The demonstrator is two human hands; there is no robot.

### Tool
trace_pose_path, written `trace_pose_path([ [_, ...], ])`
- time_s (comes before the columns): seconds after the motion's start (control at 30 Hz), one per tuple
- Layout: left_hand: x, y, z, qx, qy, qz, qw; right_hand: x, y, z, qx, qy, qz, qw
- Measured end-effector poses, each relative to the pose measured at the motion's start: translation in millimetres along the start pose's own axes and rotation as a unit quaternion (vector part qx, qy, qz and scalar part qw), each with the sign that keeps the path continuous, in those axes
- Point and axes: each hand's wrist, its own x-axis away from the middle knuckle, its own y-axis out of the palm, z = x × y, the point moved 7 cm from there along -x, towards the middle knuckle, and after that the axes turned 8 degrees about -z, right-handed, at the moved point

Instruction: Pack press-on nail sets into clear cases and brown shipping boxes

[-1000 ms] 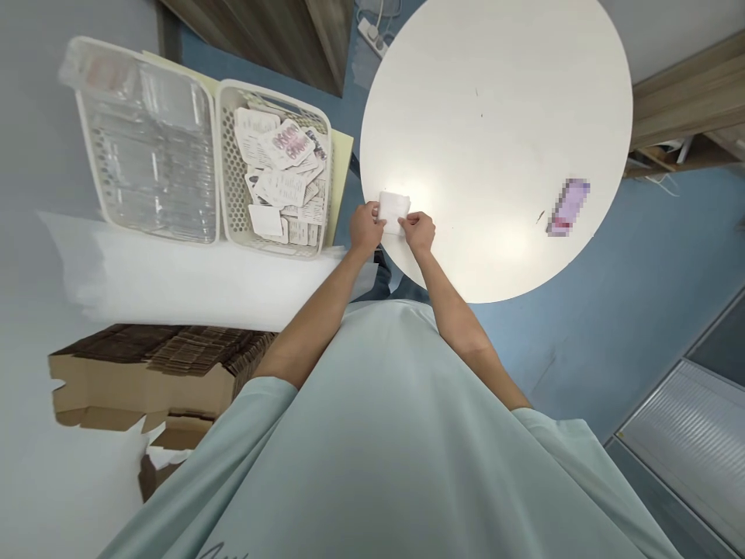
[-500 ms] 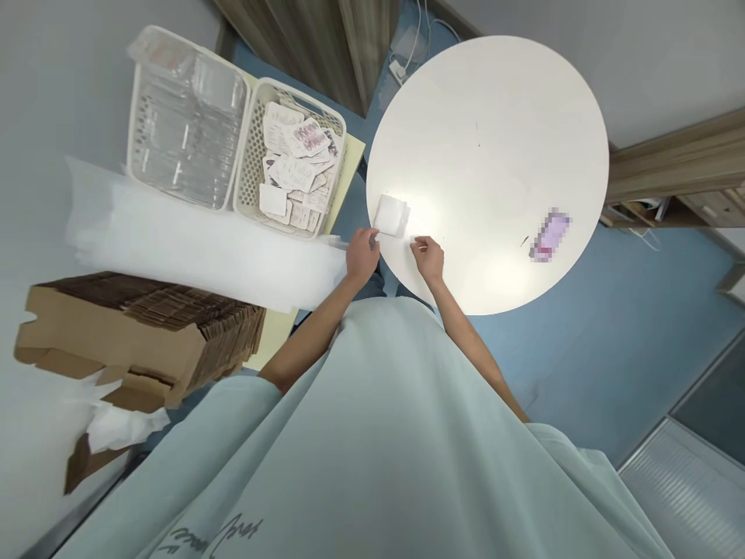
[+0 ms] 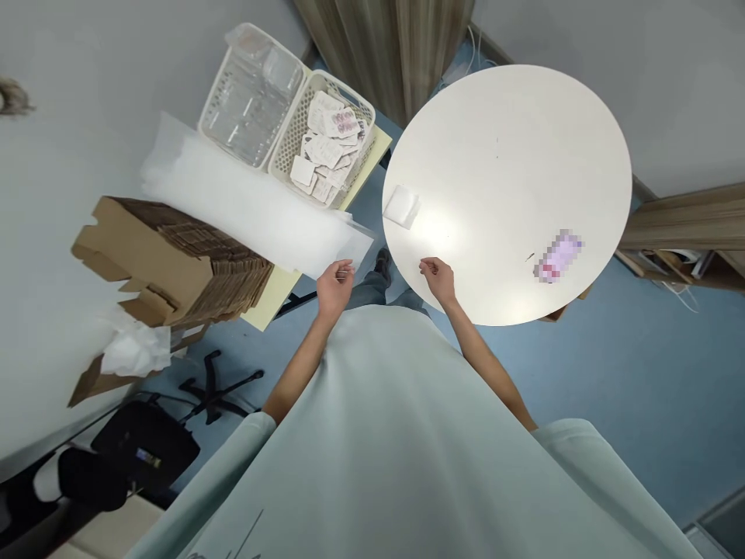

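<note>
A blue floor [image 3: 611, 365] runs under a round white counter [image 3: 524, 140] that fills the upper right of the view. A small white packet [image 3: 401, 206] lies flat near the counter's left edge, touched by neither hand. The right hand [image 3: 439, 278] rests at the counter's near rim with its fingers loosely curled and nothing in them; the packet sits at about 11 o'clock from it, a short way off. The left hand [image 3: 334, 283] is off the counter, fingers bent at the corner of a stack of white foam sheets [image 3: 256, 213]; whether it pinches the sheet cannot be told. The packet lies at about 1 o'clock from this hand. Beyond the sheets stand a basket of printed cards [image 3: 326, 144] and a basket of clear plastic trays [image 3: 247, 101]. A pile of flat brown cartons [image 3: 174, 260] lies at 9 o'clock from the left hand.
</note>
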Motion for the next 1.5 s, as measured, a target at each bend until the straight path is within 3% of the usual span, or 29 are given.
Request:
trace_pose_path([
  [0.13, 12, -16, -5, 0.011, -0.015, 0.024, 1.0, 14, 11, 2, -0.041, -0.015, -0.006, 0.999],
  [0.33, 3, -18, 4, 0.055, 0.017, 0.01, 0.998, 39, 24, 4, -0.049, -0.016, 0.014, 0.999],
  [0.43, -6, -25, 9, 0.088, 0.04, -0.006, 0.995, 44, 30, -10, -0.046, -0.036, 0.038, 0.998],
  [0.53, -12, -46, 6, 0.134, 0.061, -0.017, 0.989, 48, 41, -34, -0.033, -0.065, 0.06, 0.996],
  [0.63, -12, -91, -13, 0.16, 0.081, 0.001, 0.984, 52, 61, -62, -0.02, -0.094, 0.081, 0.992],
  [0.77, -5, -185, -65, 0.141, 0.102, 0.071, 0.982, 59, 104, -99, 0.003, -0.126, 0.076, 0.989],
  [0.9, 1, -285, -137, 0.019, 0.073, 0.156, 0.985, 62, 168, -134, 0.028, -0.149, 0.033, 0.988],
  [1.0, -6, -323, -182, -0.086, 0.063, 0.12, 0.987, 62, 219, -160, 0.065, -0.167, -0.006, 0.984],
  [1.17, -27, -326, -224, -0.136, 0.064, 0.05, 0.987, 69, 282, -199, 0.139, -0.193, -0.042, 0.97],
  [1.37, -33, -312, -228, -0.086, 0.11, 0.045, 0.989, 77, 316, -218, 0.207, -0.215, -0.072, 0.952],
  [1.5, -40, -313, -229, -0.075, 0.103, 0.059, 0.99, 74, 354, -227, 0.282, -0.237, -0.146, 0.918],
])
